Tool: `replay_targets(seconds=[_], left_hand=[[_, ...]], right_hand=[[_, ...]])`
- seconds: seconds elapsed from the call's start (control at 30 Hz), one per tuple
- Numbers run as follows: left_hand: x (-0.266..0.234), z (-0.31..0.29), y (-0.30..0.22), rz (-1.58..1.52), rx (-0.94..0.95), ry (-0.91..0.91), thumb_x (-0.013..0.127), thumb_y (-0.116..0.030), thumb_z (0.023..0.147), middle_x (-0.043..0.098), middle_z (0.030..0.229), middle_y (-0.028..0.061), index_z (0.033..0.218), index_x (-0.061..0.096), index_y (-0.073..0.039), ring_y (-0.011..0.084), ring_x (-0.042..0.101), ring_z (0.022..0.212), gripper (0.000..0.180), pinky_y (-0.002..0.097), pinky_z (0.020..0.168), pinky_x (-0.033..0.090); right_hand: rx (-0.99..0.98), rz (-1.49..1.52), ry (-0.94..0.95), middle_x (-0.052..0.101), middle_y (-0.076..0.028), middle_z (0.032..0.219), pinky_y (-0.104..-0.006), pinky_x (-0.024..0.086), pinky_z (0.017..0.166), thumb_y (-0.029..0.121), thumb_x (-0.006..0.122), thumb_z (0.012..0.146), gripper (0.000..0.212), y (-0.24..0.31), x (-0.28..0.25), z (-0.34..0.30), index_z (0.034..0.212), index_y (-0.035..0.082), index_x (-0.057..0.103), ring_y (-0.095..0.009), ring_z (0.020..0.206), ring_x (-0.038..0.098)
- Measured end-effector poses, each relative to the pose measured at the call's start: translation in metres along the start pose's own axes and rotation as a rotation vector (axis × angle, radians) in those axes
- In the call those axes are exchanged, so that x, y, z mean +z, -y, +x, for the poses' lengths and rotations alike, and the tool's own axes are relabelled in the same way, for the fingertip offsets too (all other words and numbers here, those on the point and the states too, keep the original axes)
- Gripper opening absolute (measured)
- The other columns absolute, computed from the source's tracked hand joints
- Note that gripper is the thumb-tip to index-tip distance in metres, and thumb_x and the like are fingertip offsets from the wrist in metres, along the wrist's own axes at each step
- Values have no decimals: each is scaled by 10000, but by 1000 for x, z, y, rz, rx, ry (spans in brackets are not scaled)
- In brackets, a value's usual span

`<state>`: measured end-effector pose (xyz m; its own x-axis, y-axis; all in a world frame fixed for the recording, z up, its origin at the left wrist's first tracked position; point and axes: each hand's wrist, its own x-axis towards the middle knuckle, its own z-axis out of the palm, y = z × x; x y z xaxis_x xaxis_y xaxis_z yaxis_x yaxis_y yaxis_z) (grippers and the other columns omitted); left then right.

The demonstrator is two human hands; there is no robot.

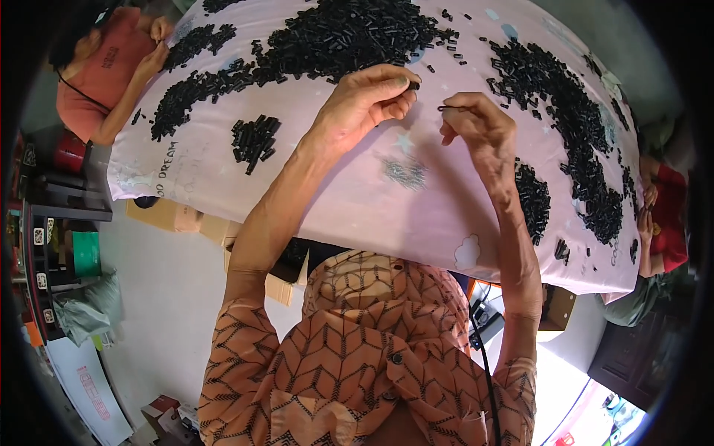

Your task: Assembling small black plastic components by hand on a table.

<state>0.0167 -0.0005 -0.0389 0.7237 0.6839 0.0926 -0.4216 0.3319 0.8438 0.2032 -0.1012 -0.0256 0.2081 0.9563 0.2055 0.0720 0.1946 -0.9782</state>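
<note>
The left hand (372, 97) pinches a black piece (414, 86) jutting right, the right hand (483, 126) a thin sideways rod (447, 108) pointing left.

Between the left hand (375, 95) and the right hand (482, 126) a narrow gap opens, widening into bare pink tablecloth (364, 204) between the forearms. Straight ahead, a large heap of small black cylinders (349, 37) blocks the far side. Left of the left forearm, a small cluster (254, 141) stands with free cloth around it. A low pile (534, 204) crowds the right forearm; past a thin free strip, a long band of black pieces (576, 126) bars the way.
</note>
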Motion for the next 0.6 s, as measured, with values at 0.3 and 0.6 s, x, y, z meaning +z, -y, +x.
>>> replay_targets(seconds=[0.3, 0.6], left_hand=[[28, -6, 3, 307, 57, -33, 647, 19, 822, 647, 843, 95, 1031, 646, 15, 139, 602, 715, 210, 248, 673, 503], [35, -9, 3, 438, 127, 17, 651, 31, 799, 641, 841, 70, 1003, 638, 36, 128, 614, 728, 205, 244, 696, 504]], right_hand=[[-62, 225, 45, 641, -92, 792, -264, 526, 610, -48, 585, 856, 92, 1, -5, -21, 943, -23, 595, -142, 676, 620], [-197, 209, 22, 620, -77, 832, -249, 546, 628, -99, 570, 839, 139, -4, -3, -22, 954, -26, 599, -131, 706, 623]])
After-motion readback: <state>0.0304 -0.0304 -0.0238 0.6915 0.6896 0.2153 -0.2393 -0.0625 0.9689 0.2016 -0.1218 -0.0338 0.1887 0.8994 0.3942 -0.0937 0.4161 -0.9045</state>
